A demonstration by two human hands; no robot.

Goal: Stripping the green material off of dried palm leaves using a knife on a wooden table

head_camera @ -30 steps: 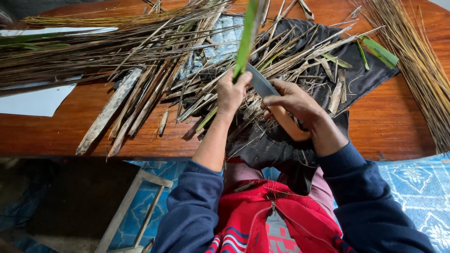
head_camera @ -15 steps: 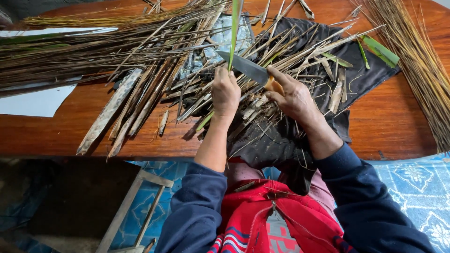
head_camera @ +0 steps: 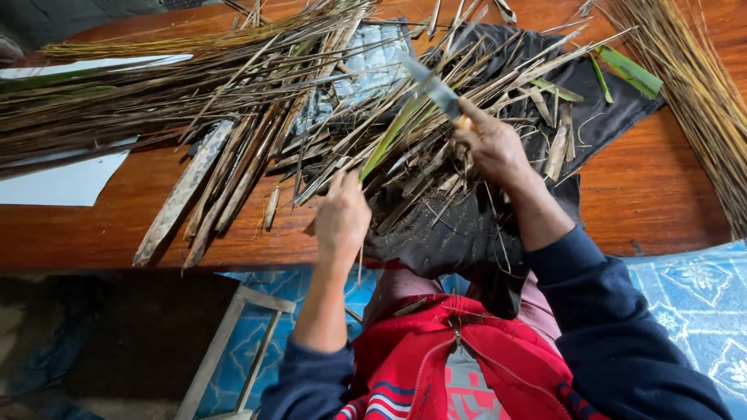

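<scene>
Left hand (head_camera: 342,218): closed around the lower end of a green leaf strip (head_camera: 393,134), near the table's front edge. Strip: long, narrow, flat, smooth, fresh green; it slants up and to the right over the dry pile toward the knife.

Right hand (head_camera: 492,148): fist closed on the pale wooden handle of a knife (head_camera: 436,89). Blade: grey metal, broad, dull sheen, pointing up and left, lying just above the strip's upper end; whether edge and strip touch cannot be told.

Table (head_camera: 646,194): polished reddish-brown wood, rounded edge.

Black cloth (head_camera: 459,233): matte, crumpled, spread under the hands and hanging over the table edge onto the person's lap.

Dry stalks (head_camera: 156,93): brown and grey, stiff, split, fibrous; a thick heap fanned across the table's left and centre, crowding both hands and partly covering the cloth.

Flat bark slat (head_camera: 183,190): mottled grey, long, lying aslant at the heap's front.

Thin straw bundle (head_camera: 700,101): tan, fine, at far right.

Green offcuts (head_camera: 630,70): short, on the cloth's upper right.

White paper (head_camera: 62,183): flat sheet, left.
</scene>
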